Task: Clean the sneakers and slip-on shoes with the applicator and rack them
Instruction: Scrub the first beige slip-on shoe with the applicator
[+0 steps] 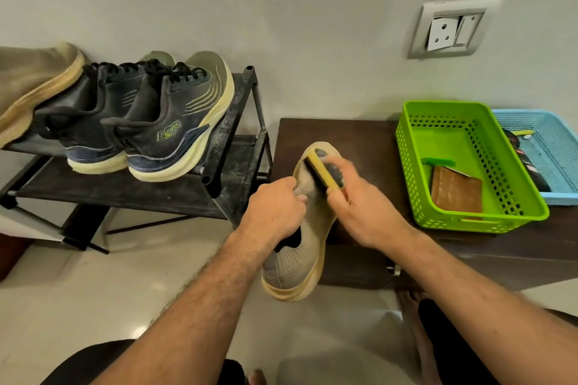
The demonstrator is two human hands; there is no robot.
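Standing left of the beige shoe (301,247), sneakers (150,122) fill the rack (231,134); left hand (275,212) grips shoe, right hand (359,206) clasps applicator (325,170).

A black shoe rack (233,122) stands on the pale tiled floor (93,284) at nine o'clock, its top shelf carrying two dark sneakers (140,122) and a beige slip-on shoe (34,84). At three o'clock a dark wooden table (359,141) bears a green basket (416,187) with a blue basket (560,147) touching its right side.
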